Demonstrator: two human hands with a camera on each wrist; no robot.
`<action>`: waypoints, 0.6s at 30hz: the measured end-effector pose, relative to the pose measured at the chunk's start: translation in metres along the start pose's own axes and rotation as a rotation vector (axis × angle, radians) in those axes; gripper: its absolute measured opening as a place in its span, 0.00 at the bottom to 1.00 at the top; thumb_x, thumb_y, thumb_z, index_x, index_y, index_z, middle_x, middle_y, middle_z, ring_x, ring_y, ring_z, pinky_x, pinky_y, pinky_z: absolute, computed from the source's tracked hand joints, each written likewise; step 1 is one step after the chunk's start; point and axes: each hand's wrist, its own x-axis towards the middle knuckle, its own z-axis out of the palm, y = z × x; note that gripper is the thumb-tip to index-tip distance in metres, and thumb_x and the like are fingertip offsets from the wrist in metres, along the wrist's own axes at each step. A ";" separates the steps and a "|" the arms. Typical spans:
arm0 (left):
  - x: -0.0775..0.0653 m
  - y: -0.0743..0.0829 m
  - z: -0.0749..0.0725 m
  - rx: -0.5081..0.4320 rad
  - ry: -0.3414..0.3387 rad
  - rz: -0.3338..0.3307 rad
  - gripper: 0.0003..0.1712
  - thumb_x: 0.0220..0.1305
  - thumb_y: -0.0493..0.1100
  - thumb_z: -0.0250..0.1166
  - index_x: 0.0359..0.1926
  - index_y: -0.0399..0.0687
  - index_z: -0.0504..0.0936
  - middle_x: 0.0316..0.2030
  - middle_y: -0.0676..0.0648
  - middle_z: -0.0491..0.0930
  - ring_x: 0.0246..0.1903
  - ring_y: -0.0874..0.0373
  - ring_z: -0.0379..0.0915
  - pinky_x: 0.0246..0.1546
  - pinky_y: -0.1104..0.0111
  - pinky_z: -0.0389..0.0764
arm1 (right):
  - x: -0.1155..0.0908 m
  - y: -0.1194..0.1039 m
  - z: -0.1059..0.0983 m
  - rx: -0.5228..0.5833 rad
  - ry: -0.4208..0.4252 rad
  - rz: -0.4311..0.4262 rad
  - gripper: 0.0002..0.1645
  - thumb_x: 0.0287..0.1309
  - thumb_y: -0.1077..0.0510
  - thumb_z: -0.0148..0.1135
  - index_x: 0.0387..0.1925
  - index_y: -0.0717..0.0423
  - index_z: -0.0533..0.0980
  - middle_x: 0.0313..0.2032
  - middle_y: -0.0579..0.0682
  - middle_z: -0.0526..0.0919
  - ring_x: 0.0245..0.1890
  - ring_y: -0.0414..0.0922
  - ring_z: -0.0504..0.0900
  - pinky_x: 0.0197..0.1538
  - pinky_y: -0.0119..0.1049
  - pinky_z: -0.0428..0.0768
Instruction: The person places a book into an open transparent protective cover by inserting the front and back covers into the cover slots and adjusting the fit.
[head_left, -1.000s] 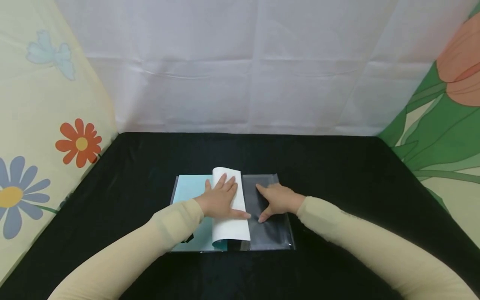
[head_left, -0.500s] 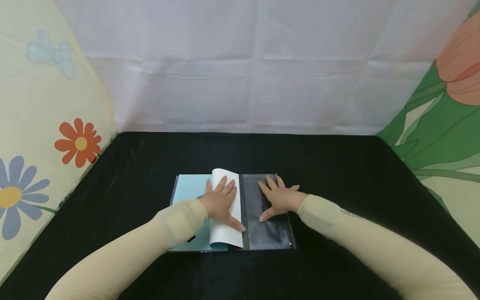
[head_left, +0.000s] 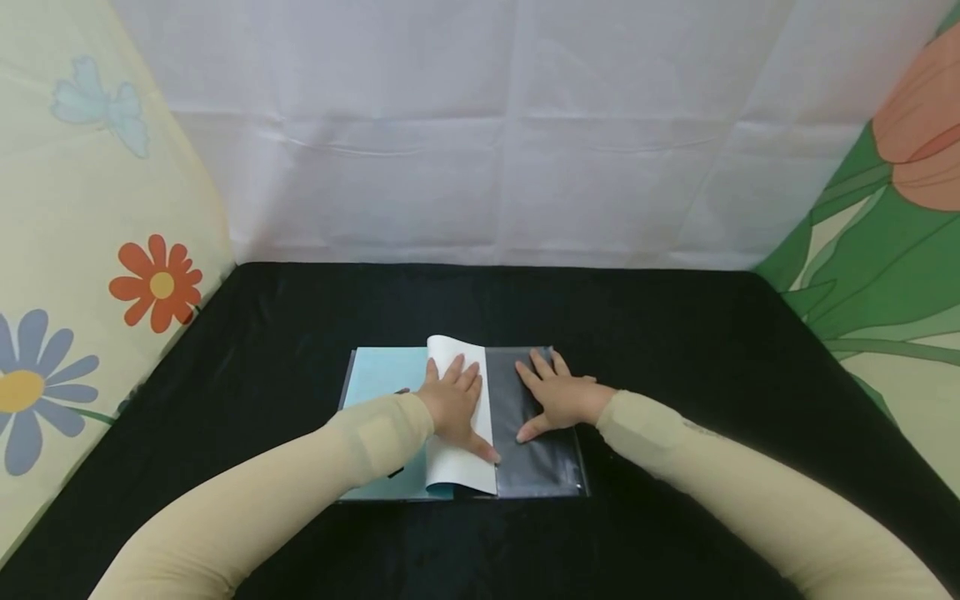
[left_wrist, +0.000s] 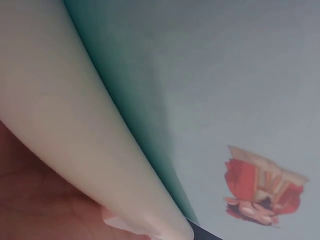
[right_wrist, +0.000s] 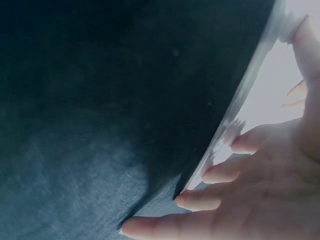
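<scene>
A light blue sheet [head_left: 386, 371] lies on the left half of an open plastic cover. Its right part is bent over, and the white underside [head_left: 457, 475] faces up. Spread flat across this white flap is my left hand [head_left: 453, 410], thumb at the flap's right edge. In the left wrist view the bend [left_wrist: 85, 115] curves up beside a printed red cartoon figure [left_wrist: 265, 192]. My right hand [head_left: 561, 400], fingers apart, rests on the clear plastic right half [head_left: 536, 475] of the cover. In the right wrist view the fingers reach across the plastic's shiny edge [right_wrist: 237, 105].
Black cloth [head_left: 660, 325] covers the table. A white curtain [head_left: 480, 167] hangs behind it. Flower-printed cloths stand at the left [head_left: 67, 225] and right [head_left: 900, 250].
My right hand has spread its fingers while staying on the plastic. My left hand and the white flap shifted slightly left, then back right.
</scene>
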 end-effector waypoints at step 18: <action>0.001 0.006 0.002 0.000 0.070 0.032 0.62 0.44 0.79 0.54 0.68 0.40 0.50 0.70 0.44 0.42 0.67 0.45 0.28 0.64 0.46 0.39 | -0.001 0.003 0.002 0.002 0.013 -0.017 0.63 0.44 0.30 0.61 0.68 0.60 0.43 0.68 0.66 0.35 0.64 0.69 0.32 0.45 0.77 0.55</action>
